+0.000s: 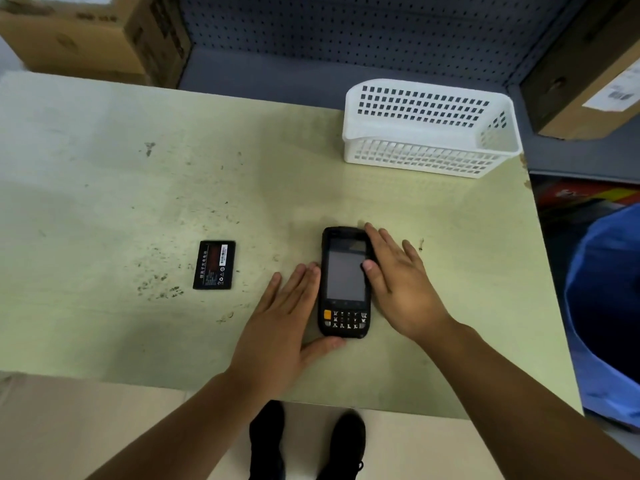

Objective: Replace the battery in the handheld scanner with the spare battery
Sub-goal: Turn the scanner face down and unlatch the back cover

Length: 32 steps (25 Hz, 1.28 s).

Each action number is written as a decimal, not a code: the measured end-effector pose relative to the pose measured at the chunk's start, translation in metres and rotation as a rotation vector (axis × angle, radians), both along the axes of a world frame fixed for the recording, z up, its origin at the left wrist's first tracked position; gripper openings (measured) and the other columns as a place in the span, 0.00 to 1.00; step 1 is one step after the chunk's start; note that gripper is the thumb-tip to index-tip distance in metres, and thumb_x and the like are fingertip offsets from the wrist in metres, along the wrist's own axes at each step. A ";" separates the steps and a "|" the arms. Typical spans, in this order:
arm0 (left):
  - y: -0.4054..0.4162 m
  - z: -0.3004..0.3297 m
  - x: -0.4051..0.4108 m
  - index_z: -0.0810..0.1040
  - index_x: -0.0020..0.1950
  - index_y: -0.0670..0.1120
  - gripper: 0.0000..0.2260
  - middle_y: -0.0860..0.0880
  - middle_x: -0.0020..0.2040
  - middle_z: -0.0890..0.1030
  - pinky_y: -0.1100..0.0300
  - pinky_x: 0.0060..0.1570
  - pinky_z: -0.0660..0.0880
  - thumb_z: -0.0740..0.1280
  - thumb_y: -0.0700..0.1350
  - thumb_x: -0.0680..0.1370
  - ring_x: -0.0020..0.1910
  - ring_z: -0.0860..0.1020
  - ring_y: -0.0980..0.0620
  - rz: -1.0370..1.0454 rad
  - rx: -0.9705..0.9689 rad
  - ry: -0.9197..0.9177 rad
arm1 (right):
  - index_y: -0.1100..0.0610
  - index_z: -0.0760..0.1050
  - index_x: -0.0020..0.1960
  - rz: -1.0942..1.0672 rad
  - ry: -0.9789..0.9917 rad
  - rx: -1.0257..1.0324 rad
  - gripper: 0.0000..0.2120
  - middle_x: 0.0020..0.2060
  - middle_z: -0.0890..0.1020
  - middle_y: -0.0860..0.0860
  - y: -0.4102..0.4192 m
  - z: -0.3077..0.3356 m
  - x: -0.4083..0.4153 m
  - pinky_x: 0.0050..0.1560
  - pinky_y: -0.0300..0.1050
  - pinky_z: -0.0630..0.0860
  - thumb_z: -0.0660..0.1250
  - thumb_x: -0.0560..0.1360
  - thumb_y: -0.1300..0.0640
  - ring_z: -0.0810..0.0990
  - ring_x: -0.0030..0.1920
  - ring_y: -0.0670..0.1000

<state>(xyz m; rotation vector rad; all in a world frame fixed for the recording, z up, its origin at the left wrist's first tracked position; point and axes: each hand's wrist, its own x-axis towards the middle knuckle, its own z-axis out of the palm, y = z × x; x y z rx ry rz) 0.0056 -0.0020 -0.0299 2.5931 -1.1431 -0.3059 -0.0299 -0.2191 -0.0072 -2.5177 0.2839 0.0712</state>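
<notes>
One scanner (344,282) between two open hands, left (282,320), right (398,282), one battery (214,265)

I'm standing in what looks like a stockroom or warehouse: grey pegboard shelving (363,32) backs my scuffed pale-green table (104,188), taped cardboard cartons (86,32) with shipping labels sit on either side, and a white plastic basket (429,129) rests near the far edge.

Battery (214,265) label — Chinese characters (too blurred to read).
</notes>
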 end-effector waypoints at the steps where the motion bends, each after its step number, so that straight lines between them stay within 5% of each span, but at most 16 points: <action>1: 0.000 -0.001 0.001 0.43 0.80 0.44 0.44 0.50 0.80 0.49 0.51 0.76 0.47 0.52 0.72 0.76 0.79 0.45 0.56 -0.002 -0.003 0.000 | 0.49 0.54 0.77 -0.041 -0.035 0.089 0.23 0.73 0.67 0.46 0.000 0.002 0.000 0.77 0.48 0.46 0.50 0.83 0.53 0.58 0.75 0.39; 3: 0.000 -0.001 0.001 0.47 0.80 0.43 0.44 0.48 0.80 0.51 0.49 0.76 0.49 0.51 0.73 0.75 0.79 0.47 0.53 -0.018 0.001 -0.009 | 0.49 0.64 0.73 -0.168 -0.144 0.349 0.20 0.64 0.74 0.38 0.002 0.003 -0.001 0.76 0.46 0.51 0.55 0.82 0.60 0.66 0.65 0.27; 6: -0.002 0.000 0.000 0.53 0.79 0.41 0.44 0.45 0.79 0.56 0.44 0.74 0.55 0.49 0.73 0.75 0.79 0.53 0.50 -0.036 -0.017 -0.021 | 0.52 0.71 0.69 -0.329 -0.222 0.625 0.20 0.59 0.80 0.42 0.005 0.003 -0.003 0.71 0.41 0.66 0.58 0.80 0.66 0.76 0.60 0.34; 10: -0.001 0.003 -0.001 0.44 0.79 0.43 0.43 0.45 0.80 0.56 0.45 0.74 0.57 0.53 0.70 0.76 0.79 0.52 0.50 -0.059 -0.086 -0.042 | 0.55 0.75 0.62 -0.399 -0.278 0.744 0.18 0.51 0.82 0.51 0.005 0.011 0.001 0.57 0.32 0.72 0.60 0.77 0.70 0.80 0.51 0.41; 16: 0.004 0.006 -0.001 0.44 0.79 0.47 0.37 0.40 0.80 0.54 0.45 0.74 0.60 0.56 0.63 0.80 0.79 0.53 0.47 -0.140 -0.201 -0.101 | 0.55 0.72 0.56 -0.299 -0.249 0.849 0.12 0.53 0.82 0.48 -0.002 0.015 0.008 0.60 0.34 0.71 0.57 0.79 0.68 0.79 0.57 0.42; 24: 0.000 0.009 -0.006 0.49 0.79 0.42 0.39 0.41 0.80 0.52 0.48 0.75 0.59 0.61 0.62 0.79 0.79 0.51 0.47 -0.188 -0.162 -0.105 | 0.49 0.77 0.60 -0.169 -0.199 0.497 0.11 0.54 0.80 0.48 -0.008 0.010 0.014 0.59 0.35 0.71 0.62 0.80 0.56 0.77 0.57 0.45; 32: 0.001 0.003 -0.002 0.49 0.78 0.36 0.41 0.41 0.80 0.54 0.48 0.75 0.57 0.60 0.62 0.79 0.79 0.52 0.49 -0.105 -0.080 -0.065 | 0.55 0.76 0.65 -0.081 -0.176 0.418 0.17 0.59 0.78 0.47 -0.001 0.001 0.021 0.62 0.26 0.64 0.61 0.78 0.65 0.75 0.62 0.41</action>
